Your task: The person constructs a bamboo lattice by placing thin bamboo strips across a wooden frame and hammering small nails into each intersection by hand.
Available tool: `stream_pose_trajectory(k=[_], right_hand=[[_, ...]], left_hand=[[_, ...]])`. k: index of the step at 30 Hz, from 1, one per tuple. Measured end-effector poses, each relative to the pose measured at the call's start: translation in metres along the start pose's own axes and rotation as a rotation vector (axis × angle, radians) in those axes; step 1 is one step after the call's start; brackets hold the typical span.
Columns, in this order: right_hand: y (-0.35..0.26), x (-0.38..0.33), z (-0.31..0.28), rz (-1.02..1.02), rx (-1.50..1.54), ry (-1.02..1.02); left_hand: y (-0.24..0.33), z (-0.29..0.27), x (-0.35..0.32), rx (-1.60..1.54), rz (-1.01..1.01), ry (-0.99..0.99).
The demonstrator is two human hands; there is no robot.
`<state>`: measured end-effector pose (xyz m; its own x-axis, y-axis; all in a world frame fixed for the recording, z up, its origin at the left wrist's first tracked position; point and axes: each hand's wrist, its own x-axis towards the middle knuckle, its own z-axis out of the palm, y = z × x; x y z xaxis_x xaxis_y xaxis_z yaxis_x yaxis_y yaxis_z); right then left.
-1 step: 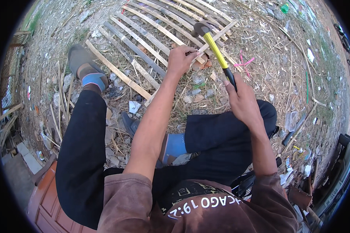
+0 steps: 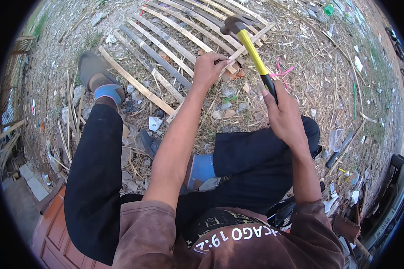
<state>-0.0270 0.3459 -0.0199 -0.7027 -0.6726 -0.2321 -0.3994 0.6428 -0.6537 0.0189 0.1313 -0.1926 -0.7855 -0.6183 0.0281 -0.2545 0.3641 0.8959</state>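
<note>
My right hand (image 2: 286, 112) is wrapped round the black grip of a claw hammer (image 2: 253, 51) with a yellow shaft. Its dark head is raised over the slats, apart from them. Thumb and fingers of my left hand (image 2: 207, 71) are pinched together at a pale wooden crosspiece (image 2: 259, 37), close to where it crosses the slat ends. Whatever the fingertips hold is too small to make out. Several thin wooden slats (image 2: 137, 81) lie side by side on the ground, forming a lattice. My left forearm hides part of the crosspiece's near run.
Pink string (image 2: 280, 69) lies right of the lattice. Farther right are a clear plastic container (image 2: 335, 140) and a dark-handled blade (image 2: 340, 151). My shoe (image 2: 92, 67) rests by the leftmost slat. A red-brown wooden panel (image 2: 54, 237) is at lower left, and litter dots the ground.
The hammer and my right hand have shifted slightly; the head is a little higher in view and the hand a bit farther right. My left hand and the slats stay put.
</note>
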Motion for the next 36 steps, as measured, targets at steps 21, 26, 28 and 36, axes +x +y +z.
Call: stream_pose_trajectory(k=[21, 26, 28, 36], right_hand=[[0.032, 0.0, 0.029, 0.03, -0.039, -0.044], [-0.016, -0.004, -0.009, -0.05, 0.073, 0.116], [-0.015, -0.008, -0.011, -0.042, 0.165, 0.145], [0.017, 0.002, 0.021, -0.015, 0.009, 0.035]], left_hand=[[0.003, 0.005, 0.006, 0.039, -0.064, -0.048], [-0.005, -0.001, 0.0, -0.019, 0.0, -0.008], [-0.004, -0.002, -0.001, -0.013, 0.001, -0.01], [-0.002, 0.001, 0.013, -0.025, -0.013, 0.008]])
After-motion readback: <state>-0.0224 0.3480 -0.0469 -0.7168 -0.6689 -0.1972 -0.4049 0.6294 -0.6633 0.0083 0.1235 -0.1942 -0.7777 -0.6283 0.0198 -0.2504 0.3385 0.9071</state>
